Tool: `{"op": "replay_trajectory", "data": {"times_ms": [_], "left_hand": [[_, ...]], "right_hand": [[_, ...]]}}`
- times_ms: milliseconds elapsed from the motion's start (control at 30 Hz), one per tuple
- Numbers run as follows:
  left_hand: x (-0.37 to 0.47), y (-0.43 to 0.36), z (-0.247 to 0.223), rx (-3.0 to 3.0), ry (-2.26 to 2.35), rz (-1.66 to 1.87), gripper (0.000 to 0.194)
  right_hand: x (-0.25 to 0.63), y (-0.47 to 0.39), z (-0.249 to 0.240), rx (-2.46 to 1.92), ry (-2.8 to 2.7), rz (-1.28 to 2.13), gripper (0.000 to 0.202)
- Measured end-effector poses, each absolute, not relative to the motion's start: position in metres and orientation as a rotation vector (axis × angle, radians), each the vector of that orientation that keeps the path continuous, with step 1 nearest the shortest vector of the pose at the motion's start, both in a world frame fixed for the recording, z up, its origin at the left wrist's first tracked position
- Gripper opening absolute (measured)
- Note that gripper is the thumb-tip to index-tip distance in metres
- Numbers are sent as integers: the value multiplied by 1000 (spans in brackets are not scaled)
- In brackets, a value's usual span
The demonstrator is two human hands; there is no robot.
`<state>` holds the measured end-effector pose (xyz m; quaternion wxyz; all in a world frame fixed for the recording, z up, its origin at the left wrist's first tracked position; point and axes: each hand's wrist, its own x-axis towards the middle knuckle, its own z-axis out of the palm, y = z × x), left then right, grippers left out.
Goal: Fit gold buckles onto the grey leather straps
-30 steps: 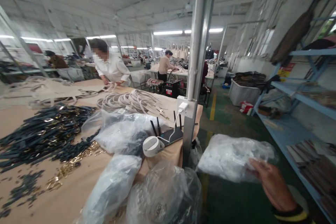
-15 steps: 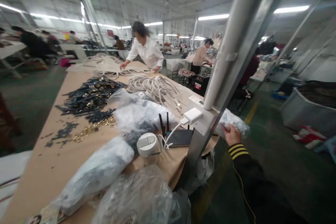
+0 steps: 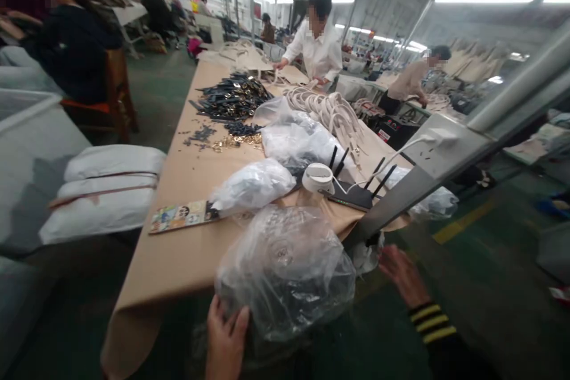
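Observation:
My left hand is at the near edge of the table, its fingertips against a large clear plastic bag. Thumb and fingers are apart, and I see no grip on the bag. The bag overhangs the table edge. Past the metal post, my right hand is in the air, slightly blurred, with fingers stretched out and nothing seen in them. A small clear bag lies beyond it at the table's right end. Nearer to that hand, a whitish plastic bag hangs below the tabletop.
A slanted metal post with a socket box crosses the table's right side. A black router, a white-lidded cup and dark straps are on the table. A co-worker in white handles pale straps at the far end.
My right hand has let go of the small clear bag and come lower and nearer. My left hand has entered view beside the large bag. The view has swung left.

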<state>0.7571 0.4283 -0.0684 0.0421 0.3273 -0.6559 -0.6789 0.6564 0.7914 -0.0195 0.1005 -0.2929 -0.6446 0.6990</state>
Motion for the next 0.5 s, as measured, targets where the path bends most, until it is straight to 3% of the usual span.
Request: {"op": "replay_trajectory", "data": {"times_ms": [100, 167, 267, 500], "left_hand": [[742, 432, -47, 752, -1998, -2169, 76], [726, 426, -32, 628, -2096, -2045, 77], [698, 405, -15, 453, -2219, -1714, 69], [653, 342, -33, 273, -2325, -1129, 52]], "right_hand": [[687, 699, -28, -505, -2394, 2058, 58], [683, 649, -23, -74, -2635, 1888, 62], [657, 596, -15, 254, -2720, 1474, 52], [595, 550, -41, 329, -2718, 1209, 32]]}}
